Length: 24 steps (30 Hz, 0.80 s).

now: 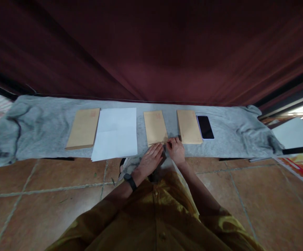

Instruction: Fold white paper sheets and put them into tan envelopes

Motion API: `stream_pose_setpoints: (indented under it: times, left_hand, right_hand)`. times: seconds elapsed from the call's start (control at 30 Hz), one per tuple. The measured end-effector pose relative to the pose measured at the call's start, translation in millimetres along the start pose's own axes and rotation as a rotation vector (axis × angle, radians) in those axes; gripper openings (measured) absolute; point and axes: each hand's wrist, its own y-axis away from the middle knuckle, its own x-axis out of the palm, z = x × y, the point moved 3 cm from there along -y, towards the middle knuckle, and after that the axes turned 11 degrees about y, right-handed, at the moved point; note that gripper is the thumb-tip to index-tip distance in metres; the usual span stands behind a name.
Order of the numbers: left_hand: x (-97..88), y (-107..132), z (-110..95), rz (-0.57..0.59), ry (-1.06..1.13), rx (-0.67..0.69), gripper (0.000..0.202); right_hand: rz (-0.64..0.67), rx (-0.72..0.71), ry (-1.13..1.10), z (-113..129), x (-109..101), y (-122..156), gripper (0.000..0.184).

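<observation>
In the head view a brown paper envelope [155, 126] with a reddish print lies flat in front of me on a grey cloth. Its near edge is slightly raised, like a flap. My left hand [151, 158], with a dark band at the wrist, rests its outstretched fingers on that near edge. At the near right corner, my right hand [176, 150] has its fingers curled together on the edge of the same envelope. Part of the edge is hidden under the fingers. Another pile of brown envelopes [189, 126] lies just beyond my right hand.
Sheets of white paper [117, 130] and a thicker stack of brown envelopes [83, 127] lie to the left. A phone [206, 127] sits at the right. Grey cloth [230, 132] covers the narrow surface, and a dark red curtain [151, 52] hangs behind it.
</observation>
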Motion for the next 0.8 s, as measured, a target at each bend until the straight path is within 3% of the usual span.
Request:
stream_pose_setpoints:
  times: [0.33,0.53,0.8]
  left_hand:
    - [7.9,1.0,0.7,0.046,-0.006,-0.031,0.064]
    - [7.6,0.6,-0.3,0.041,-0.01,-0.028,0.064]
    - [6.3,2.1,2.2,0.072,-0.01,-0.017,0.059]
  right_hand:
    - [0.008,0.009,-0.001,-0.5,3.7,1.8,0.016]
    - [-0.069,-0.011,-0.043,-1.2,0.8,9.8,0.024]
    - [-0.006,-0.305,-0.126,21.4,6.2,40.2,0.045]
